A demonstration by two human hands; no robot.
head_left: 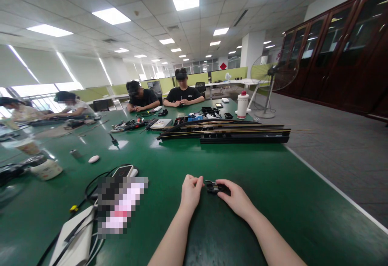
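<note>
Over the green tabletop (163,161), my right hand (238,197) grips a small black part (214,188) between thumb and fingers. The part has a light metallic strip inside and a thin lever-like piece sticking out at its left end; its exact kind does not show. Just left of it, my left hand (191,191) is closed with thumb and fingertips pinched together. Whatever those fingertips hold, if anything, is too small to make out. A narrow gap separates my left fingertips from the black part.
Long black rails (245,137) with thin brass-coloured rods lie across the table ahead. A white bottle with a red cap (242,105) stands behind them. Left are a power bank (123,172), cables, a white box (74,233) and a jar (46,169). Several people sit at the far side.
</note>
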